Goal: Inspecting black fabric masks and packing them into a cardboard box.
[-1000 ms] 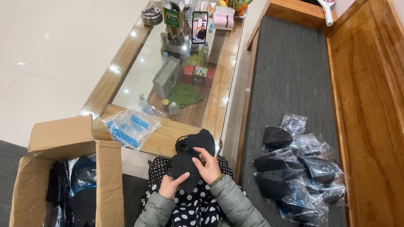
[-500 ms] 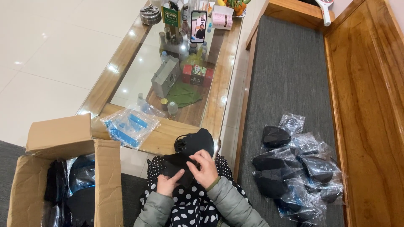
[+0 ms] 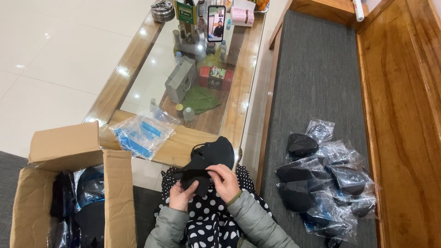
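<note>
Your left hand [image 3: 181, 195] and right hand [image 3: 226, 181] both pinch the black mask [image 3: 209, 160] over your lap, apparently folding it; bagged masks [image 3: 321, 183] lie at three o'clock, so bagging it seems next.

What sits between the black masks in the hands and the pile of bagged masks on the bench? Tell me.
Nothing visible. Both hands, left and right, hold the black fabric masks over the lap; bare grey bench cushion separates them from the plastic-bagged black masks.
</note>
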